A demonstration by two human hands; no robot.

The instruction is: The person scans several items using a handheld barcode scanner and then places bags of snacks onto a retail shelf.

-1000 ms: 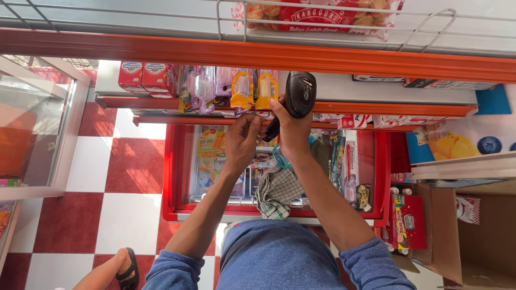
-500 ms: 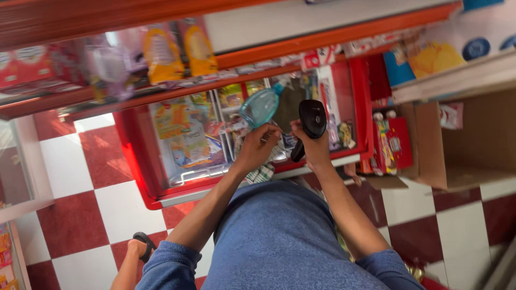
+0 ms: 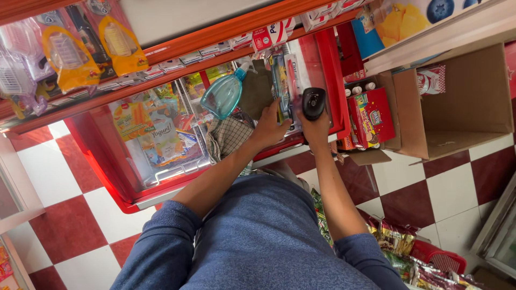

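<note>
Over the red freezer, right hand clasps a black, oval-headed scanner; left hand's grip unclear.

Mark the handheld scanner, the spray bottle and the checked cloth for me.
black handheld scanner (image 3: 313, 102), head view, on its rounded head above the right hand.
teal spray bottle (image 3: 221, 95), head view, on the middle of its clear body.
checked cloth (image 3: 228, 137), head view, on its folded middle beside the left wrist.

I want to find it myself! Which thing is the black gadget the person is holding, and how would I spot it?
Start at the red-framed chest freezer with a glass lid. At its right end the right hand grips a small black handheld scanner with a rounded head. It is the only plain black thing there; beside it sit a teal spray bottle and a checked cloth.
</note>
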